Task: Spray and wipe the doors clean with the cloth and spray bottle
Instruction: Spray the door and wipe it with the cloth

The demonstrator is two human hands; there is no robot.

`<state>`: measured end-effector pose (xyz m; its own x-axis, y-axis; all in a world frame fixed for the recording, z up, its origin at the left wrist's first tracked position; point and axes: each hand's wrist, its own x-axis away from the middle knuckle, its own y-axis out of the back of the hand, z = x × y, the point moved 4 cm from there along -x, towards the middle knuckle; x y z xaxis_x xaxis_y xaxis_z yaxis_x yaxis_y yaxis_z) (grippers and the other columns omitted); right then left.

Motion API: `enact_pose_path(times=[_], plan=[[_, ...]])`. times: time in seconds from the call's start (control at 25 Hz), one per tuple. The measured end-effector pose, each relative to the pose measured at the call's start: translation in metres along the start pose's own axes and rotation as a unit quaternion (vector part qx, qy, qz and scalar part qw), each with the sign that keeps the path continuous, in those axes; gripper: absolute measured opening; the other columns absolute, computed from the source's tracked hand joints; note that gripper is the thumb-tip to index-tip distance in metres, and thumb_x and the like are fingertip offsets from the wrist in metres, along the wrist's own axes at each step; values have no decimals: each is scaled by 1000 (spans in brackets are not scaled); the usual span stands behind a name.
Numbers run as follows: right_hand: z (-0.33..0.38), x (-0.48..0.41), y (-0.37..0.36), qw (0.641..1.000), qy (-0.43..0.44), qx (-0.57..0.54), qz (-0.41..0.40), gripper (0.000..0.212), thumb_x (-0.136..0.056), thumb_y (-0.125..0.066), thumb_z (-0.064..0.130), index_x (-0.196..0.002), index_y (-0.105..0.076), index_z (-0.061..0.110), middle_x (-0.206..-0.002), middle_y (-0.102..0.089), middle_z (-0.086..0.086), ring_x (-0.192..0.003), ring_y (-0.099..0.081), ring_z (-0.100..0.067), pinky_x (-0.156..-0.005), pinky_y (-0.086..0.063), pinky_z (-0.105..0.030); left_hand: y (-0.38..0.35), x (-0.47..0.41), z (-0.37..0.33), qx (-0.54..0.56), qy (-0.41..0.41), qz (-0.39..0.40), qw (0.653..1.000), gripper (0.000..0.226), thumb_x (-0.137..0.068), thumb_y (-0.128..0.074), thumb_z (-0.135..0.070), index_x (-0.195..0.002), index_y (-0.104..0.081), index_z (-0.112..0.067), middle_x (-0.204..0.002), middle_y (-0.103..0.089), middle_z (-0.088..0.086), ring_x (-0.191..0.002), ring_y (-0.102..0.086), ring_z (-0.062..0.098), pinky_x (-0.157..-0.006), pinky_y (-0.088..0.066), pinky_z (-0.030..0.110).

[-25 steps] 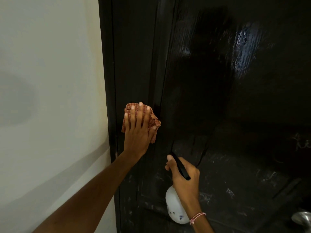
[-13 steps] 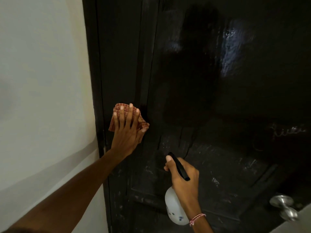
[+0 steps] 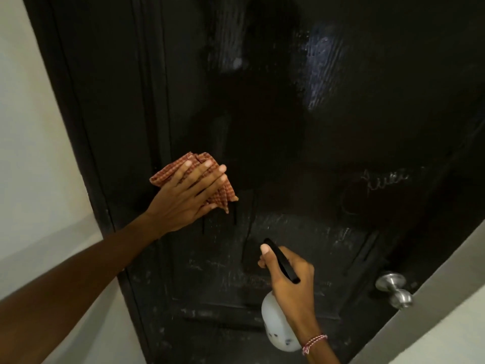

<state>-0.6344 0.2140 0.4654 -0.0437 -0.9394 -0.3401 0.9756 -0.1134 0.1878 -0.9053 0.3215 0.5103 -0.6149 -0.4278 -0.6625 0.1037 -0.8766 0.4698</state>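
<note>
A black panelled door (image 3: pixel 301 122) fills most of the view, glossy and wet-looking above, scuffed with pale marks on its lower panel. My left hand (image 3: pixel 187 193) lies flat with straight fingers on a folded orange checked cloth (image 3: pixel 223 197), pressing it against the door just right of the frame. Lower and to the right, my right hand (image 3: pixel 291 285) grips a white spray bottle (image 3: pixel 275 327) by its black trigger head, nozzle towards the door.
A pale wall (image 3: pixel 39 153) borders the door frame on the left. A silver door knob (image 3: pixel 393 288) sticks out at the lower right, beside a light-coloured wall edge (image 3: pixel 433 311). Faint scribbled writing (image 3: pixel 385 179) marks the door's middle right.
My left hand has slid the cloth rightwards from the door frame onto the door leaf, fingers now angled right. The view has shifted right. My right hand keeps the bottle in about the same place.
</note>
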Motion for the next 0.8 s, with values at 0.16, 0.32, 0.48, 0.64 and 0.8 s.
enact_pose_path(times=[0.16,0.32,0.48,0.64,0.8], plan=[[-8,-7,24,999,-2,-16,-39,30,-99,-68,34,-74,-76,18,-63,-70,7,-62,-67,-3,-61,-47,-11,6,-24,-7,-4,-57,13,998,74,-110,-33,-53,-168,-9,-14,-176,-3,6,-162,0,30,-130,-4,53],[-22,-10,41,998,-17,-22,-62,36,-98,-67,42,-70,-73,20,-56,-62,4,-52,-58,-5,-54,-42,-17,16,-55,-18,-26,-109,17,994,71,-111,-27,-54,-167,-12,-13,-176,-6,7,-161,-5,29,-130,-9,52],[-37,-13,67,995,-30,-29,-86,36,-97,-65,46,-70,-74,23,-59,-65,0,-52,-60,-10,-52,-44,-21,23,-86,-41,-21,-138,14,990,70,-112,-25,-53,-167,-13,-12,-175,-6,8,-161,-7,30,-130,-9,52],[-42,-19,100,993,-13,-41,-110,34,-99,-66,41,-73,-74,21,-63,-69,0,-55,-63,-10,-54,-45,-17,33,-120,-64,-37,-170,14,985,70,-112,-24,-52,-167,-12,-10,-175,-6,10,-160,-10,31,-130,-10,52],[-44,-25,132,991,4,-51,-127,34,-102,-67,33,-72,-72,17,-61,-66,3,-57,-61,-6,-60,-45,-14,43,-159,-90,-13,-169,19,985,71,-110,-23,-47,-167,-8,-8,-175,-1,12,-162,-2,31,-131,-1,52]])
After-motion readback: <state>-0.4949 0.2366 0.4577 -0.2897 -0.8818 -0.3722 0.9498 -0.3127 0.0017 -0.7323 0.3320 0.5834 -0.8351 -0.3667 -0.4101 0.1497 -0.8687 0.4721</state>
